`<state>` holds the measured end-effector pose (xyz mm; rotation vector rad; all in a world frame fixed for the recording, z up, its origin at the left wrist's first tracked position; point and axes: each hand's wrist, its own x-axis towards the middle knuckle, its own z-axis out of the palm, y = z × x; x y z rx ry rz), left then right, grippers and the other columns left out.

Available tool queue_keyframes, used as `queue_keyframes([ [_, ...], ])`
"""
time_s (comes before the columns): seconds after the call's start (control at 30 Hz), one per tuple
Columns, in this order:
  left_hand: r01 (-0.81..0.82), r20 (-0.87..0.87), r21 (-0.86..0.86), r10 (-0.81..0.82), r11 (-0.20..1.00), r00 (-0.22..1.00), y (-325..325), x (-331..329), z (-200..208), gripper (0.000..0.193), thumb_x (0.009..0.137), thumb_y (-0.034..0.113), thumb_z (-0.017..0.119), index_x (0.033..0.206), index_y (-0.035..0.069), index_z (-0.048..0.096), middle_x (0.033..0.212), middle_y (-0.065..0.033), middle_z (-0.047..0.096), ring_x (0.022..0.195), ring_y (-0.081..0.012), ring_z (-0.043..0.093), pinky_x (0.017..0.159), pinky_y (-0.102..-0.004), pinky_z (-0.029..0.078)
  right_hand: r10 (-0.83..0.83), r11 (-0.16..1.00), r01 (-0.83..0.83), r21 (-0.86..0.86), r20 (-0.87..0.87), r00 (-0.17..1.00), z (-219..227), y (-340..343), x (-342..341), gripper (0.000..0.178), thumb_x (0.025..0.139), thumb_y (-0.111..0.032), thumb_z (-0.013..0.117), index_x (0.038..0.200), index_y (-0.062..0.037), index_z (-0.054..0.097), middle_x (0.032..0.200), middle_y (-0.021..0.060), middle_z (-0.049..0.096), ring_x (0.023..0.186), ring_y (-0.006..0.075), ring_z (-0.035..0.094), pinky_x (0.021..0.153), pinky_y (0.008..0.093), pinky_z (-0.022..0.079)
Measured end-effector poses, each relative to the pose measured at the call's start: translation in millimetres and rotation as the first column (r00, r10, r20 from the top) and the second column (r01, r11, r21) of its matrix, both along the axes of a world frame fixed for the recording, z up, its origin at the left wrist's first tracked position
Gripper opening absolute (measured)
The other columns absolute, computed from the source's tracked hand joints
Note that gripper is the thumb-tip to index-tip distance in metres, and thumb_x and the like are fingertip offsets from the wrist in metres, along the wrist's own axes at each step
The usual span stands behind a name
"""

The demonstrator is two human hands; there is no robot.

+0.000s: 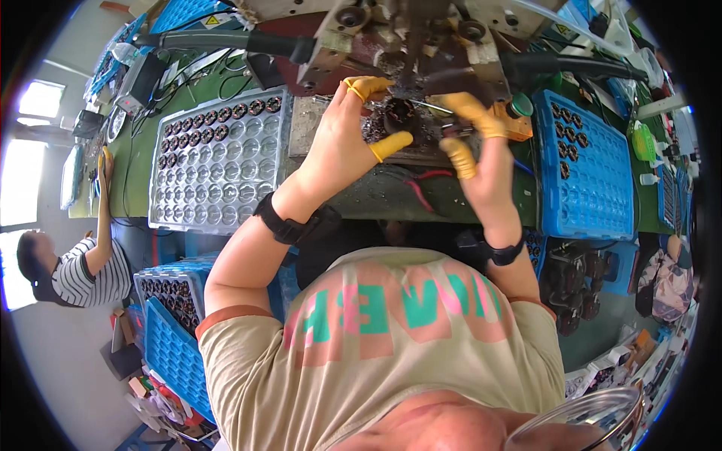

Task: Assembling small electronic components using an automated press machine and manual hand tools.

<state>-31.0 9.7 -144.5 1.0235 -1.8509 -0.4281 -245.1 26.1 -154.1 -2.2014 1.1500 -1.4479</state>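
Metal base (307,129): littered with dark bits. Round dark part (399,113): at the base's middle. Left hand (347,139), yellow finger covers: over the base's left half, thumb and forefinger spread, holding nothing visible. Right hand (483,146), likewise covered: at the base's right end, blurred; grasp cannot be told. Clear tray (244,169), partly filled: left of base. Blue tray (598,192), partly filled: right of base.

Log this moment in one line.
left hand: open, by dark part; right hand: blurred, grip unclear; clear tray: left, part-filled; blue tray: right, part-filled
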Motion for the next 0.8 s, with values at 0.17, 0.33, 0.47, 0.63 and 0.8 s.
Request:
queue_keyframes([
  [0.17,-0.099,0.242,0.152,0.060,0.983,0.968,7.5,55.7,16.2,0.049,0.073,0.015,0.078,0.117,0.005,0.059,0.103,-0.0097,0.063,0.090,-0.0234,0.062,0.078,-0.0303,0.048,-0.353,0.936,0.349,-0.053,-0.160,0.922,-12.0,-17.9,-59.6,0.036,0.089,-0.014,0.064,0.118,0.0027,0.051,0.125,0.0193,0.056,0.120,0.0344,0.050,0.097,0.0393,0.040],
  [0.33,-0.460,0.464,0.329,0.283,0.825,0.839,-7.5,136.2,14.2,0.023,0.076,0.016,0.071,0.096,0.005,0.070,0.091,-0.0143,0.069,0.090,-0.0297,0.065,0.082,-0.0371,0.050,-0.384,0.923,0.363,-0.125,-0.263,0.885,-32.8,-20.5,-69.9,0.030,0.090,-0.010,0.063,0.111,0.0045,0.049,0.127,0.0209,0.055,0.119,0.0365,0.052,0.094,0.0391,0.046],
  [0.47,-0.438,0.537,0.217,0.268,0.872,0.800,-42.6,162.7,-17.7,0.024,0.077,0.019,0.071,0.096,0.005,0.070,0.089,-0.0141,0.070,0.087,-0.0302,0.066,0.078,-0.0400,0.051,-0.420,0.900,0.437,0.005,-0.262,0.869,-38.5,-19.0,-83.6,0.031,0.090,-0.011,0.062,0.115,0.0033,0.050,0.125,0.0197,0.057,0.114,0.0362,0.055,0.092,0.0375,0.046],
  [0.63,-0.477,0.701,0.143,0.251,0.867,0.667,-59.0,171.8,-49.0,0.035,0.078,0.032,0.069,0.104,0.009,0.068,0.095,-0.0154,0.067,0.091,-0.0359,0.062,0.077,-0.0428,0.049,-0.219,0.968,0.201,0.152,0.113,0.969,-2.8,-6.4,-99.8,0.035,0.083,-0.009,0.070,0.115,-0.0014,0.058,0.110,0.0116,0.062,0.099,0.0238,0.059,0.086,0.0310,0.046],
  [0.8,-0.403,0.598,0.117,0.259,0.908,0.758,-59.4,168.1,-52.2,0.030,0.073,0.024,0.076,0.092,0.003,0.068,0.085,-0.0145,0.067,0.082,-0.0312,0.063,0.072,-0.0396,0.049,-0.667,0.735,0.675,0.059,-0.116,0.736,30.8,17.8,-198.9,0.031,0.077,-0.013,0.075,0.106,-0.0058,0.065,0.097,0.0087,0.063,0.084,0.0180,0.060,0.075,0.0306,0.047],
])
